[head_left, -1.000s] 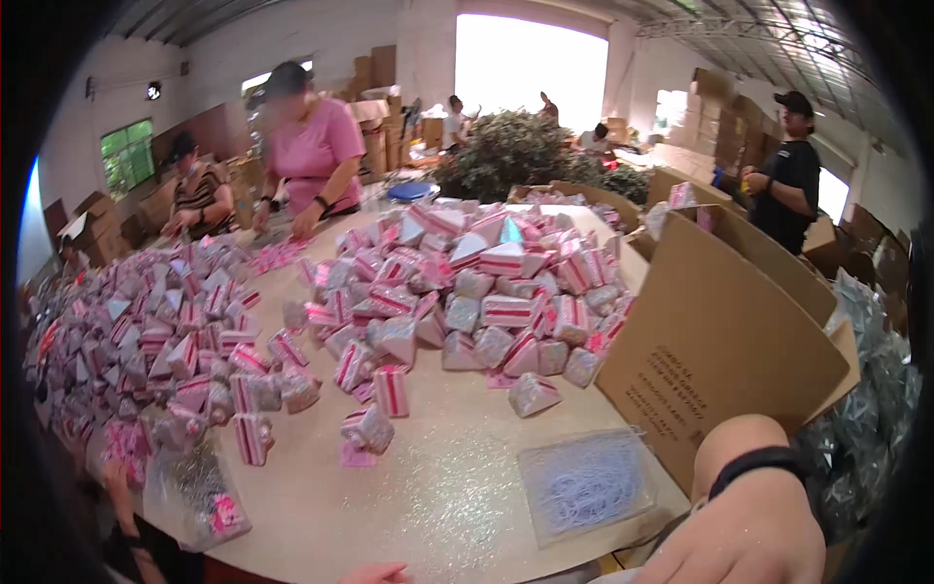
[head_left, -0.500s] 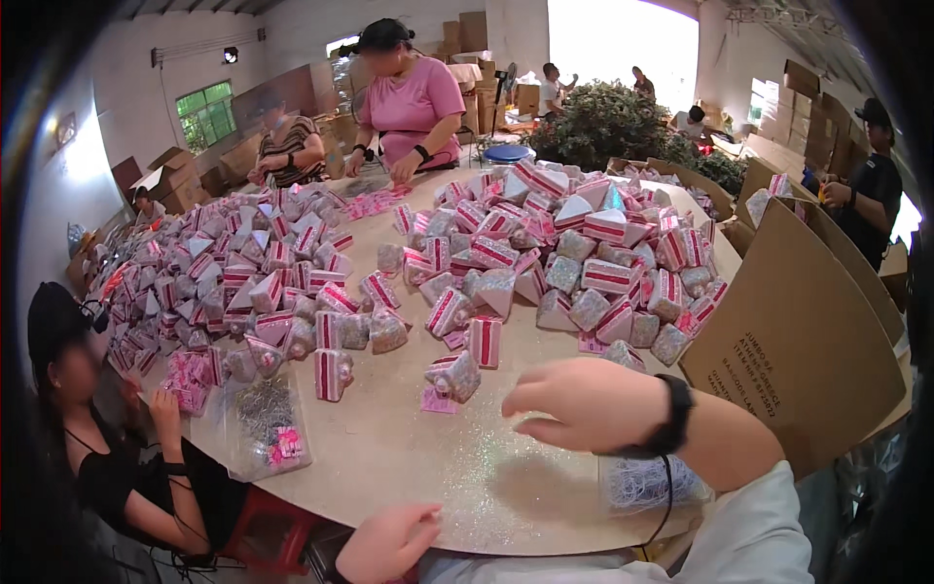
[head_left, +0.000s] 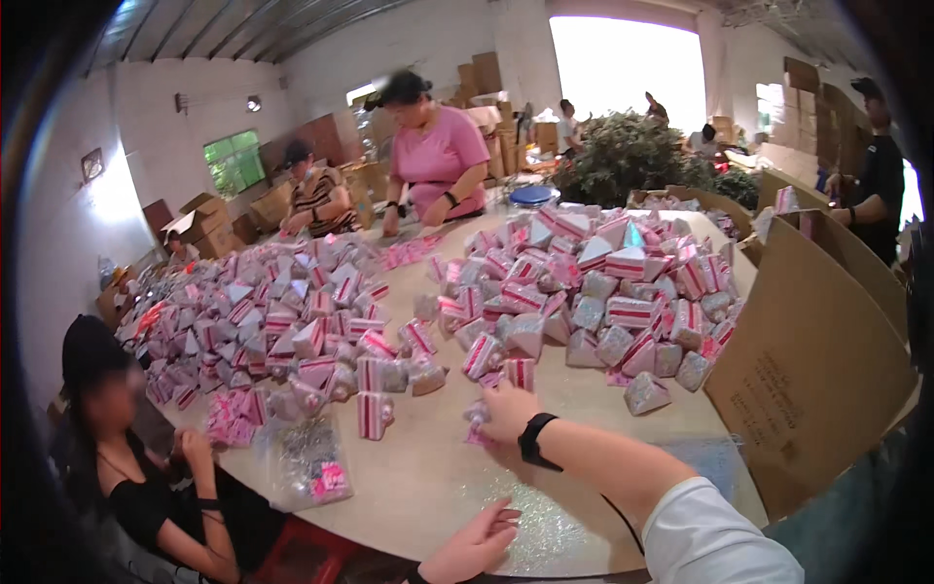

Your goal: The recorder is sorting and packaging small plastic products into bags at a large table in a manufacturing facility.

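Note:
My right hand [head_left: 508, 413] reaches over the middle of the table and closes on a cake-slice ornament [head_left: 476, 415] with a pink tag under it; the fingers hide most of it. Just behind stands another pink-and-white slice [head_left: 520, 373] with a dark pink stripe. Near the table's front edge my left hand [head_left: 475, 541] is open and holds nothing, its fingers apart above a glitter-strewn patch of the tabletop [head_left: 545, 521].
Large heaps of cake-slice ornaments lie at left [head_left: 282, 311] and right [head_left: 613, 282]. A clear tray [head_left: 306, 467] holds silvery bits and pink tags. An open cardboard box [head_left: 808, 380] stands at the right. A person in black [head_left: 146, 487] sits at left; one in pink [head_left: 443, 165] stands across.
My right hand has moved forward and left onto the tagged cake-slice ornament. My left hand has shifted right along the front edge. The whole view has tilted and shifted.

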A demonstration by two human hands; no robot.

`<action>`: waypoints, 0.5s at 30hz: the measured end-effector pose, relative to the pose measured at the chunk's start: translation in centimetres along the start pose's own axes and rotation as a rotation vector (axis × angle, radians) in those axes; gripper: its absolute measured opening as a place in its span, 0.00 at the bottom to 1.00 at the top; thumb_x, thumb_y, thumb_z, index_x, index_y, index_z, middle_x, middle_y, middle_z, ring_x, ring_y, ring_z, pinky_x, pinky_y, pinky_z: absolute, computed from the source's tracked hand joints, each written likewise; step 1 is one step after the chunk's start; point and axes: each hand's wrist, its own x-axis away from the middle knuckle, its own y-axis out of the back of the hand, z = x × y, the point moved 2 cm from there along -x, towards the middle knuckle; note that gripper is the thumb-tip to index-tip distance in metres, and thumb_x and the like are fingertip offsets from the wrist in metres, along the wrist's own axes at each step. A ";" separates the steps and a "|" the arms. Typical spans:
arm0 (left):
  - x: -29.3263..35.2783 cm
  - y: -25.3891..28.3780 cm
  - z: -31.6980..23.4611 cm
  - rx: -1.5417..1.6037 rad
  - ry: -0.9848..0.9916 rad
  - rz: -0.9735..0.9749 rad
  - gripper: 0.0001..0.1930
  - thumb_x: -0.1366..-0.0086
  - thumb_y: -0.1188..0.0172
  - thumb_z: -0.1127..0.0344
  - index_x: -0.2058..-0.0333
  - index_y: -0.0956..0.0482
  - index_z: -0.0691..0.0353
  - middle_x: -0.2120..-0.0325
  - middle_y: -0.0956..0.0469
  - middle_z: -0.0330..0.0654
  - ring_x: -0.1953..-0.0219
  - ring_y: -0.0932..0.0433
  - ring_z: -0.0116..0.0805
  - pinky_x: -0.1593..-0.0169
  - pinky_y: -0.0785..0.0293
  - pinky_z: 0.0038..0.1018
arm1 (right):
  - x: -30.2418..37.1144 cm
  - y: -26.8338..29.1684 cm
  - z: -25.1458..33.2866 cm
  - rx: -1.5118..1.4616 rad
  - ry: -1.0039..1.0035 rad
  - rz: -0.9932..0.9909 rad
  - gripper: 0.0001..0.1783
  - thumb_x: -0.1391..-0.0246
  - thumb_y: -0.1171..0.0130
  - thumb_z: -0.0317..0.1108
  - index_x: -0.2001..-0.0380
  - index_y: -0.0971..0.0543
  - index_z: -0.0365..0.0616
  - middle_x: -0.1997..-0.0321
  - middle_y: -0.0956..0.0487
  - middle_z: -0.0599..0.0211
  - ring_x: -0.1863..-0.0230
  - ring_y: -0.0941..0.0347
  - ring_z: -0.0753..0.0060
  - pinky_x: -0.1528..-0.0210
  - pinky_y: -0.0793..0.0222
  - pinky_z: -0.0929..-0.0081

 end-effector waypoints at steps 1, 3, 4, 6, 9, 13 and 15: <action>-0.3 0.5 0.6 0.144 0.021 -0.033 0.28 0.35 0.53 0.61 0.40 0.51 0.62 0.46 0.36 0.49 0.48 0.32 0.43 0.45 0.37 0.34 | 0.6 0.2 0.2 0.004 0.049 0.001 0.26 0.59 0.41 0.45 0.56 0.28 0.43 0.55 0.30 0.49 0.54 0.29 0.52 0.54 0.32 0.60; -1.3 1.8 1.5 0.453 -0.003 -0.123 0.29 0.34 0.54 0.58 0.39 0.53 0.61 0.44 0.41 0.52 0.46 0.34 0.44 0.44 0.38 0.36 | 3.0 1.6 1.7 -0.114 0.128 0.047 0.26 0.60 0.42 0.46 0.56 0.27 0.45 0.55 0.30 0.49 0.53 0.30 0.51 0.53 0.33 0.60; -1.4 1.1 0.7 0.766 -0.128 -0.050 0.25 0.35 0.55 0.64 0.41 0.49 0.62 0.47 0.38 0.54 0.50 0.31 0.42 0.50 0.33 0.34 | 4.7 2.5 2.1 -0.177 0.182 0.012 0.26 0.59 0.42 0.48 0.57 0.27 0.44 0.54 0.30 0.49 0.54 0.30 0.50 0.52 0.33 0.60; -1.6 0.3 -0.8 1.068 -0.250 0.034 0.22 0.41 0.44 0.55 0.50 0.31 0.58 0.58 0.27 0.43 0.53 0.30 0.38 0.52 0.34 0.35 | 7.6 4.3 3.9 -0.234 0.308 0.014 0.27 0.59 0.41 0.43 0.55 0.30 0.43 0.58 0.31 0.51 0.57 0.31 0.49 0.56 0.32 0.60; -2.5 0.1 -2.0 1.050 -0.346 0.181 0.27 0.42 0.47 0.44 0.48 0.34 0.52 0.54 0.29 0.40 0.48 0.35 0.38 0.48 0.38 0.39 | 9.9 4.5 2.9 -0.148 0.478 -0.225 0.27 0.57 0.43 0.40 0.52 0.34 0.42 0.60 0.32 0.53 0.61 0.30 0.49 0.62 0.31 0.61; -3.0 -1.2 -5.0 1.246 -0.327 0.130 0.20 0.39 0.49 0.50 0.54 0.31 0.55 0.57 0.28 0.42 0.56 0.31 0.32 0.52 0.33 0.34 | 12.9 6.8 2.8 -0.186 0.478 -0.242 0.23 0.55 0.46 0.39 0.56 0.33 0.40 0.63 0.31 0.53 0.65 0.29 0.50 0.64 0.31 0.60; -2.3 0.2 -3.0 1.119 -0.382 0.088 0.18 0.37 0.51 0.53 0.53 0.32 0.57 0.57 0.28 0.43 0.57 0.30 0.32 0.53 0.32 0.36 | 14.2 6.8 3.4 -0.247 0.524 -0.116 0.26 0.56 0.44 0.39 0.53 0.35 0.42 0.61 0.32 0.53 0.62 0.30 0.49 0.63 0.32 0.59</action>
